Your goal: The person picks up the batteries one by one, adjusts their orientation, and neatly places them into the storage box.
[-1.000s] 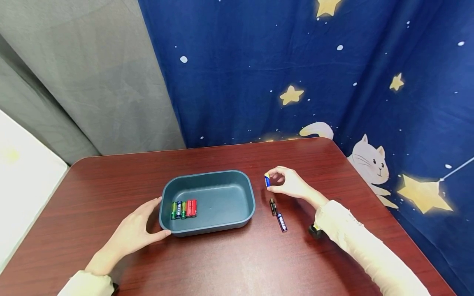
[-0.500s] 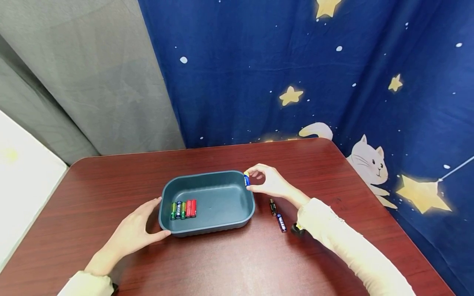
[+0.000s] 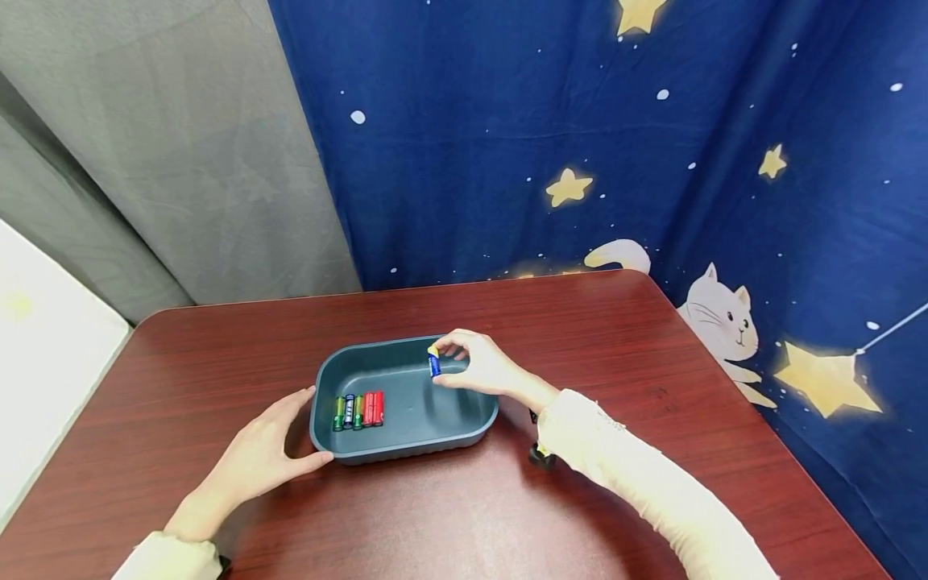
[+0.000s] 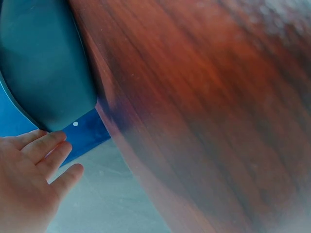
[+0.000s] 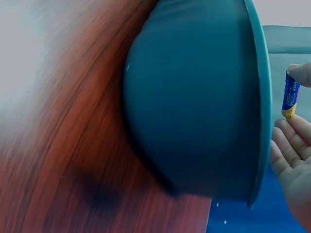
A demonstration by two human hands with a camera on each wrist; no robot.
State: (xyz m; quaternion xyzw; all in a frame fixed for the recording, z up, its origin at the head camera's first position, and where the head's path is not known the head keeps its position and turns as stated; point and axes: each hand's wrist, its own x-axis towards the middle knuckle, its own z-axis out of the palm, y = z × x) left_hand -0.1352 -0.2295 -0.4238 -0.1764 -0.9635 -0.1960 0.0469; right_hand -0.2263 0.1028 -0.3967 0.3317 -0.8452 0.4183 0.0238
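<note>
In the head view my right hand [image 3: 482, 366] pinches a blue battery with a yellow end [image 3: 434, 364] between thumb and fingertips. It holds it above the right half of a dark teal plastic tray [image 3: 420, 453]. The right wrist view also shows that battery [image 5: 290, 94] just past the tray rim [image 5: 265, 97]. My left hand [image 3: 261, 455] touches the tray's left end, thumb and fingers spread along the rim. Inside the tray's left part lie several batteries side by side: green [image 3: 338, 413], dark blue [image 3: 349, 411], green [image 3: 358, 412] and red ones [image 3: 373, 408].
The tray stands on a reddish-brown wooden table [image 3: 464, 515]. Behind it hang a grey curtain [image 3: 181, 145] and a blue curtain with stars [image 3: 464, 161]. My right sleeve [image 3: 638, 475] covers the table spot right of the tray.
My right hand has carried the blue and yellow battery leftward from the table over the tray. Its forearm now hides the two batteries seen on the table. The left hand has stayed put.
</note>
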